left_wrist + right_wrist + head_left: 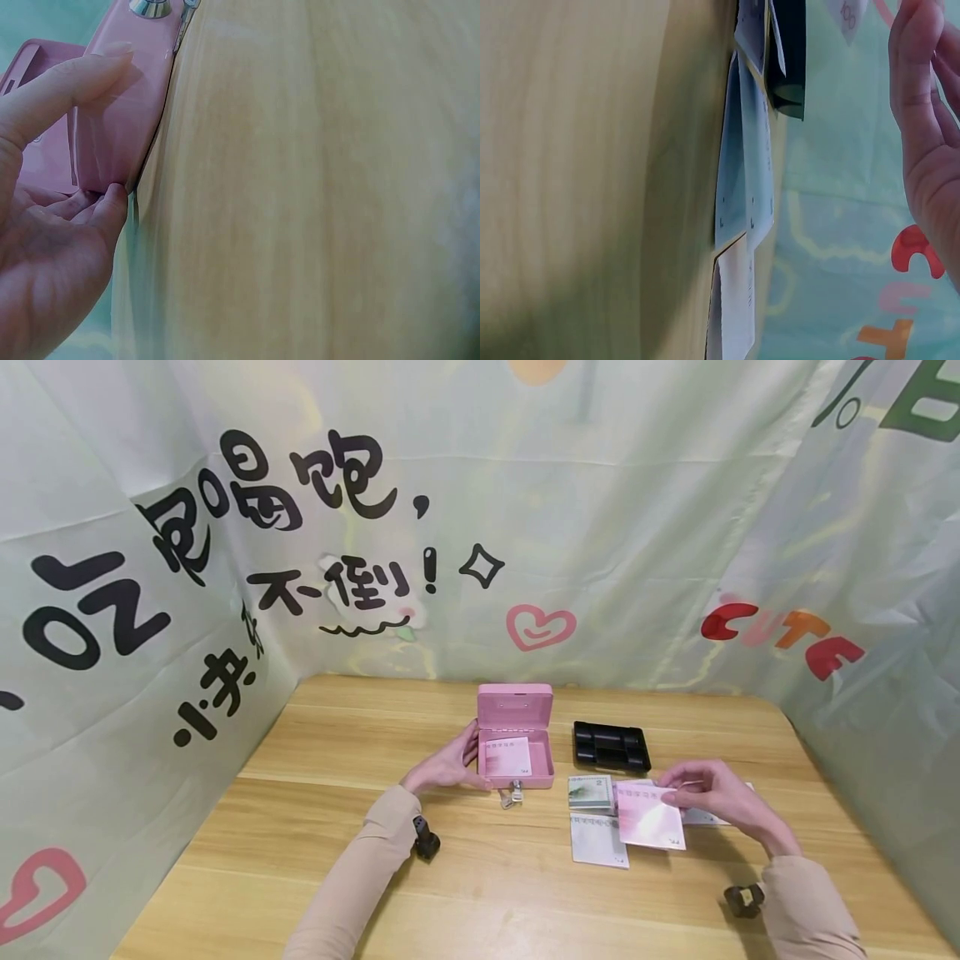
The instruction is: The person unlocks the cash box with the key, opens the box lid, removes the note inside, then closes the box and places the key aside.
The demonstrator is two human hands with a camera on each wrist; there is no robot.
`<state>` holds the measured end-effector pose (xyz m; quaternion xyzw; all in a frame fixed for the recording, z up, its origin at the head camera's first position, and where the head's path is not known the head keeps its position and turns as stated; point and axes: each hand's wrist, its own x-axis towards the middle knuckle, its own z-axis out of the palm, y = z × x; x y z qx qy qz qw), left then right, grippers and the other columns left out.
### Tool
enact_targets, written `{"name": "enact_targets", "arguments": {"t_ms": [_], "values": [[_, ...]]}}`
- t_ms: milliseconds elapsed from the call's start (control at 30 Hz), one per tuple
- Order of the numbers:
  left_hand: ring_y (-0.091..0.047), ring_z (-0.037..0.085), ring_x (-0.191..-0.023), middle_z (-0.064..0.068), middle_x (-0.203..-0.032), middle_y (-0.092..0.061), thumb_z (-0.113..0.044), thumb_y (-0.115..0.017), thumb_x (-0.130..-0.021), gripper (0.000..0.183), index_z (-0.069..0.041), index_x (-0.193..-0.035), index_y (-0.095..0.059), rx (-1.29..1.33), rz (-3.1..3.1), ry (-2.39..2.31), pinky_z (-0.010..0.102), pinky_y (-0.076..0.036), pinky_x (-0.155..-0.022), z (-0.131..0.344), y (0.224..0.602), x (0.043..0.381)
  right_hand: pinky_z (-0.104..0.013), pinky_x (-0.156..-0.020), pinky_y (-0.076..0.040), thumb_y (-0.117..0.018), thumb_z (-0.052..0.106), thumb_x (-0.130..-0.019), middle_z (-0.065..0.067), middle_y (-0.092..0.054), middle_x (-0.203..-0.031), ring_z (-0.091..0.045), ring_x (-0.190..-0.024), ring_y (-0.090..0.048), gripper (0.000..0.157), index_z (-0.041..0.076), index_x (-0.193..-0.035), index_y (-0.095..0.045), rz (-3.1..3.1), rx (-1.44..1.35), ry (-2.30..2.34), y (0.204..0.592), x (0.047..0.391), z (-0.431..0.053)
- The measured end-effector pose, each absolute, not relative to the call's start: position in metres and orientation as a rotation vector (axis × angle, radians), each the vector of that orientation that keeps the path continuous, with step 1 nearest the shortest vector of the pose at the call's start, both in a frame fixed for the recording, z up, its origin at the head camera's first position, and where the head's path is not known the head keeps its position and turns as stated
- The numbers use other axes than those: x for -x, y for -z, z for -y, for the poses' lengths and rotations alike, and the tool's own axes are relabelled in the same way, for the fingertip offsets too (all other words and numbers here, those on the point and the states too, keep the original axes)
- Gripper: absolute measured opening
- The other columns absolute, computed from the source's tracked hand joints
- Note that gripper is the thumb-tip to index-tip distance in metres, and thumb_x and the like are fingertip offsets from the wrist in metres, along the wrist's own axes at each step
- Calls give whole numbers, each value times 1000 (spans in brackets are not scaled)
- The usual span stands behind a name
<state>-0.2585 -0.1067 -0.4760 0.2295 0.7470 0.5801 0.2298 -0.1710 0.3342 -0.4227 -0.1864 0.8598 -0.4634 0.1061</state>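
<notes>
A pink cash box (516, 782) stands on the table with its lid raised. Inside lies a pink-and-white banknote (508, 757). My left hand (448, 762) grips the box's left front corner. In the left wrist view, the thumb (90, 79) lies on the front wall while the other fingers touch the side. Keys (507, 802) hang by the silver lock (517, 789). My right hand (708, 793) pinches a pink banknote (649, 822) by its upper right corner, above other notes. Only one corner of that note (847, 16) shows in the right wrist view.
A black compartment tray (611, 747) sits right of the box. Before it lie a greenish note stack (590, 793), a pale note (598, 843) and more notes (703, 817), partly hidden by my right hand. Printed cloth (637, 527) surrounds the wooden table (480, 893).
</notes>
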Motion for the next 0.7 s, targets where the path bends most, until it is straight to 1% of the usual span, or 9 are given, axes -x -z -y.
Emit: {"name": "enact_targets", "arguments": {"t_ms": [167,400,533,700], "values": [[-5,34,-159,17,-171,5,11,-80,-72,130,-7,-160,14,-607,-2049,-1605,43,-13,-132,106,476,258,-27,-56,-59,-68,7,-93,11,-70,-86,-5,-66,-64,24,-11,-109,-66,-2481,545,1369,425,171,-337],[-6,33,-159,16,-171,4,11,-80,-72,129,-6,-160,13,-591,-2058,-1608,42,-14,-132,106,477,259,-28,-59,-62,-67,5,-92,2,-70,-90,-5,-70,-65,24,-13,-108,-65,-2452,569,1361,427,171,-339],[-7,34,-158,17,-171,4,11,-80,-72,129,-6,-160,13,-599,-2060,-1608,42,-14,-132,106,476,259,-28,-58,-62,-68,6,-92,-1,-70,-90,-6,-68,-64,22,-11,-106,-66,-2450,558,1338,428,171,-341],[-7,34,-158,17,-171,4,10,-80,-73,129,-7,-160,13,-612,-2061,-1598,42,-14,-132,107,477,259,-28,-56,-61,-68,4,-91,-2,-70,-89,-6,-66,-64,20,-10,-105,-67,-2435,614,1335,431,172,-343]]}}
